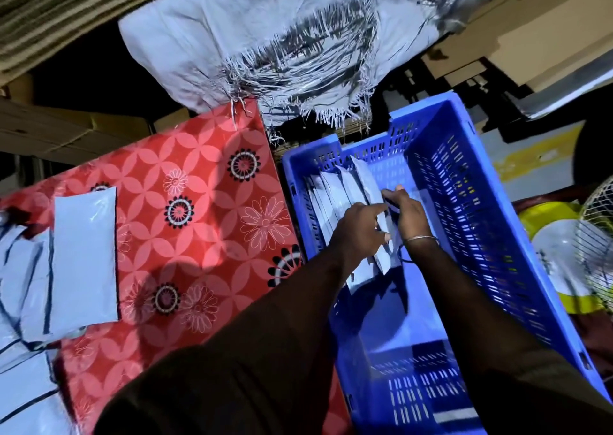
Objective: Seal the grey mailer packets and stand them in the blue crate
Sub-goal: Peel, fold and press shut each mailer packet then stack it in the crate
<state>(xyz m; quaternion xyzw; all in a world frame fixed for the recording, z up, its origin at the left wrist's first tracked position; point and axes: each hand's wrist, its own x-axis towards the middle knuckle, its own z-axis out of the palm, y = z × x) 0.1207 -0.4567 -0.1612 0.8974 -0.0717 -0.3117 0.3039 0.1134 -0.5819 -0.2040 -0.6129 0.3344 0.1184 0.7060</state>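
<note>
dark sleeves nearest, both forearms reaching down into the blue crate [481, 222]. left hand [360, 232] and right hand [411, 215] closed together on one grey mailer packet [381, 229], pinched from either side near its top edge, standing on its long edge. just behind the grip, toward the crate's far wall, a row of standing packets [335, 189] leaning back against one another. nearer than the grip, bare crate floor, roomy. well off to the left of the grip, on the red flowered bench [205, 175], one flat packet [86, 255] lying on a loose heap of further packets [20, 268]; cannot tell from here whether those are sealed.

judged step: seating the held packet at the front of the row.

to do it well:
- keep it upright, bottom edge flat on the crate floor before letting go.
- press it back against the row so the lean matches; no gap for it to slump into.
- release the left side first, steady with the right, then withdraw straight up to avoid dragging neighbours forward.
- mind the dark loop near the right wrist, by the bangle [419, 239]; could snag the packet's corner.

risk: whole row tipping toward the open end once the grip lets go.
</note>
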